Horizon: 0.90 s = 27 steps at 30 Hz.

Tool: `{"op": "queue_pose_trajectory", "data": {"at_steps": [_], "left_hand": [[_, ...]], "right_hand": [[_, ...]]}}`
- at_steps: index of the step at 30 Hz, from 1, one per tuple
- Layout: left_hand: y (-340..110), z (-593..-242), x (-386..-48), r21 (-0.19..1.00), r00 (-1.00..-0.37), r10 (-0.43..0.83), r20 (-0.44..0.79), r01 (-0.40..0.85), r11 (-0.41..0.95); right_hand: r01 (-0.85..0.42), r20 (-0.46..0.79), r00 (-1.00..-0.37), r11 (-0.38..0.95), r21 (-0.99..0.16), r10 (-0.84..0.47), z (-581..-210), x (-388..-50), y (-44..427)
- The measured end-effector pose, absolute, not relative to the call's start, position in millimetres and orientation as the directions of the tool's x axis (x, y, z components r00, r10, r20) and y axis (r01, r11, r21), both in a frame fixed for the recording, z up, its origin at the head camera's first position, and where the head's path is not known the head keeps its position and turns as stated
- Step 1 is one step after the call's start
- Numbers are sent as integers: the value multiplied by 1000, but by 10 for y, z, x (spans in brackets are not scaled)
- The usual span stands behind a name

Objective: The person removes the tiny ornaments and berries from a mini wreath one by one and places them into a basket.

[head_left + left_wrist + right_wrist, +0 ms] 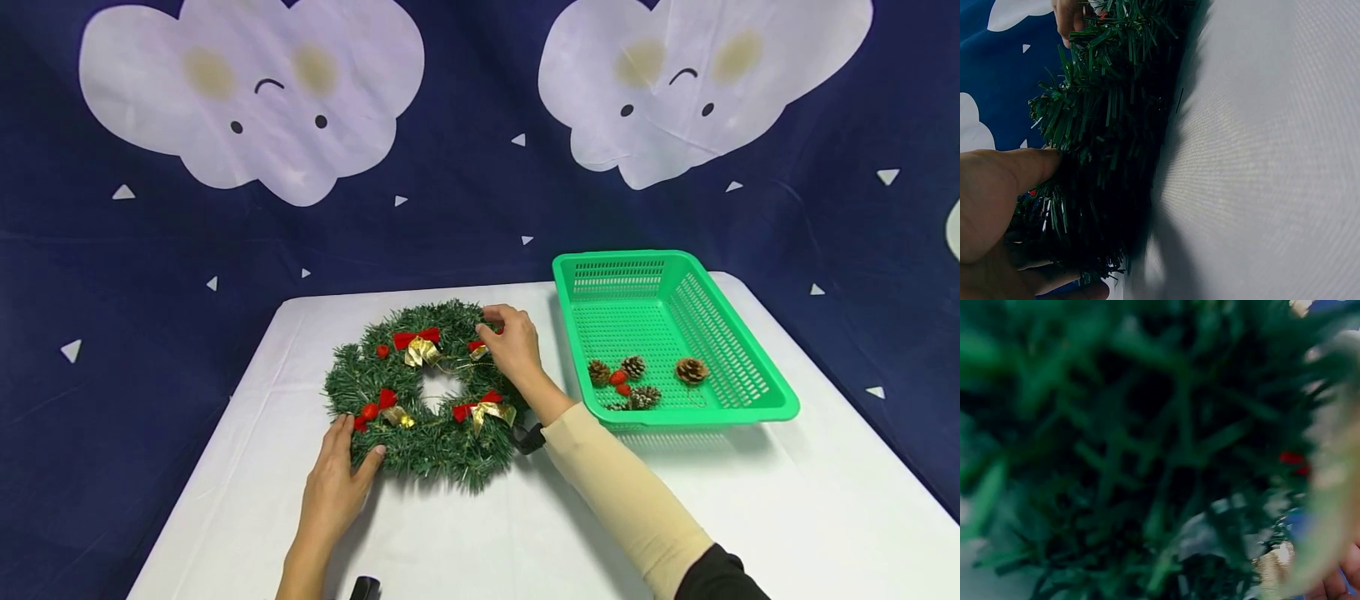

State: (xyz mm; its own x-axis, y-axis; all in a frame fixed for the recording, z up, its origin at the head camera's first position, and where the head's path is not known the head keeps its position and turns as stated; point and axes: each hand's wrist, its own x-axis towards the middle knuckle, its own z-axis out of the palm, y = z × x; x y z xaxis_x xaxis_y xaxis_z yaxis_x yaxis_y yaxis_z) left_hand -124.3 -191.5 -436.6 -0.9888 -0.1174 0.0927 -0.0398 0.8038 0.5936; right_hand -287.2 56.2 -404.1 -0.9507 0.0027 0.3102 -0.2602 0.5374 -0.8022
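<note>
A green tinsel wreath [450, 454] lies on the white table, dressed with red and gold bows [417, 346] and red berries [371, 411]. My left hand [335, 483] grips its lower left rim, thumb on the near side and fingers along the outside. In the left wrist view, the left thumb [1035, 167] presses into the green needles. At the upper right of the wreath, my right hand [513, 342] curls its thumb and fingers over the greenery beside a small bow. Blurred needles fill most of the right wrist view, hiding the right fingertips' contact.
To the right stands a green plastic basket [750, 333] holding several pine cones [691, 371] and red berries [618, 377]. A dark blue backdrop [465, 233] with clouds hangs behind the table [247, 500]. A black object [365, 588] shows at the bottom edge.
</note>
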Motion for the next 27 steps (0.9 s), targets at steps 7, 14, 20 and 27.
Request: {"op": "queue_pose_trajectory", "data": {"at_steps": [7, 14, 20, 27], "left_hand": [[-1914, -4364, -1250, 593, -989, -117, 94, -39, 804], [-1904, -4362, -1260, 597, -989, -121, 86, -46, 801], [-1900, -4382, -1249, 592, -989, -119, 86, -45, 804], [-1911, -4392, -1244, 591, -986, -124, 112, -34, 806]], "right_hand": [[-228, 285, -959, 608, -760, -4, -4089, -2992, 545], [-208, 276, -961, 670, -713, -4, -4146, -3087, 536], [-177, 259, -966, 707, -685, 9, -4211, -3127, 532], [-187, 271, -963, 741, -645, -7, -4265, -3153, 526]]}}
